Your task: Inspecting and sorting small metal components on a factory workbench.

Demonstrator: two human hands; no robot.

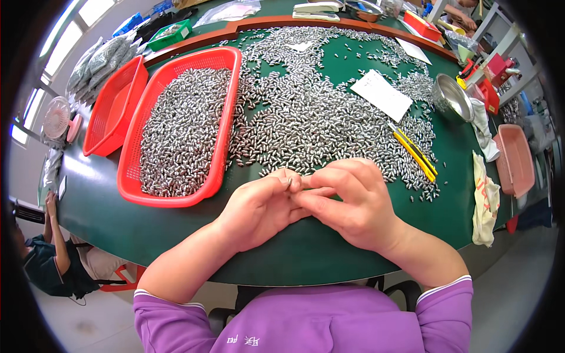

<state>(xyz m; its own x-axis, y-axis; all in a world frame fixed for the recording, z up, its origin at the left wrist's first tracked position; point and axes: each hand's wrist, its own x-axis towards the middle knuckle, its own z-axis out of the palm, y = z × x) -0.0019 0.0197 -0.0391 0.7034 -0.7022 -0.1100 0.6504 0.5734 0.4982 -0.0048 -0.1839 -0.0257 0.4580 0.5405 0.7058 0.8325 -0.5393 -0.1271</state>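
Right, left to right: red basket (126,176) at my left, full of small silver metal pieces, a second red basket (112,106) empty beyond it. Left hand (259,209) and right hand (353,203) meet at the near edge of the green tabletop (106,206), wrists resting on it, forearms angled inward. Left fingers (286,179) are pinched narrow on one small metal piece (289,183); its long axis I cannot tell. Right fingers (321,176) curl in, touching the left fingertips; whether they hold anything is hidden. Loose pile of pieces (318,117) lies just beyond both hands, equally near. Yellow cutter (415,153) sits right of it.
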